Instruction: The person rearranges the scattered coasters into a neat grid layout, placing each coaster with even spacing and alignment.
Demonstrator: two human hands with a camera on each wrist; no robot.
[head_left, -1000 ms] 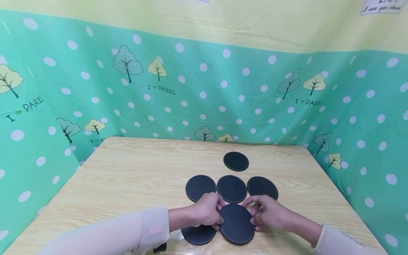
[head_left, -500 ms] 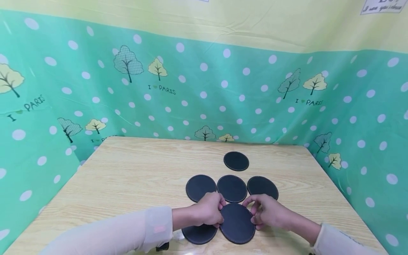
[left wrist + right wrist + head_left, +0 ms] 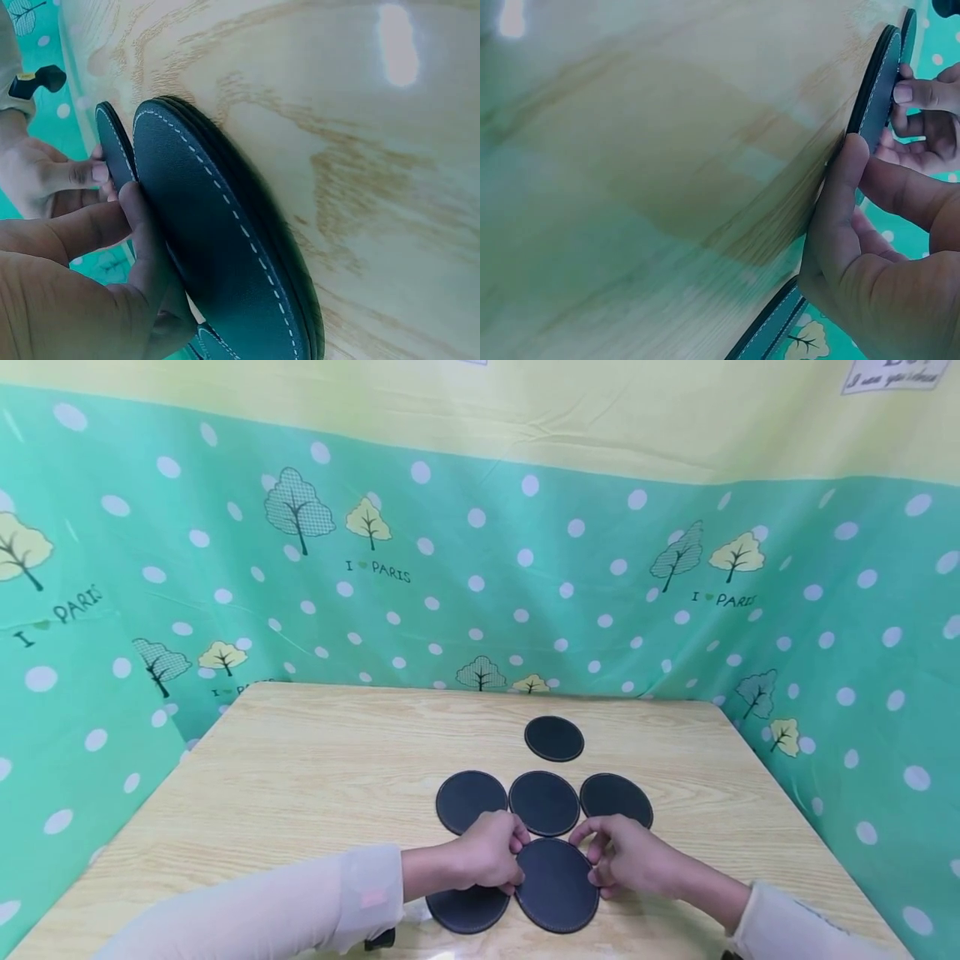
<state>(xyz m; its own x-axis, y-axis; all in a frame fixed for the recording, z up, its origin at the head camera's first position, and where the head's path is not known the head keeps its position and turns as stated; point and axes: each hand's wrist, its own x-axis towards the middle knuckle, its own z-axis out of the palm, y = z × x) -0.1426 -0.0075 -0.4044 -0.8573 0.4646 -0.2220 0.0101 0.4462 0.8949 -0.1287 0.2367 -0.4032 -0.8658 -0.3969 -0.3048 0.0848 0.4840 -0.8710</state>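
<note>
A round black coaster (image 3: 557,885) with stitched edging lies flat at the near side of the table, between my two hands. My left hand (image 3: 486,853) holds its left edge, thumb low and forefinger higher up. At the right edge my right hand (image 3: 633,860) grips with thumb and curled fingers. Seen in the right wrist view, the held coaster (image 3: 879,79) has a layered edge. Partly under my left hand is another coaster (image 3: 467,912), whose rim also looks layered in the left wrist view. Three more form a row behind: left (image 3: 471,802), middle (image 3: 544,803) and right (image 3: 617,800).
A single coaster (image 3: 554,738) lies farther back, behind the middle of the row. The light wooden table (image 3: 337,760) reaches to a green dotted curtain (image 3: 420,602) at the back and sides. A small dark object (image 3: 380,938) shows below the left sleeve.
</note>
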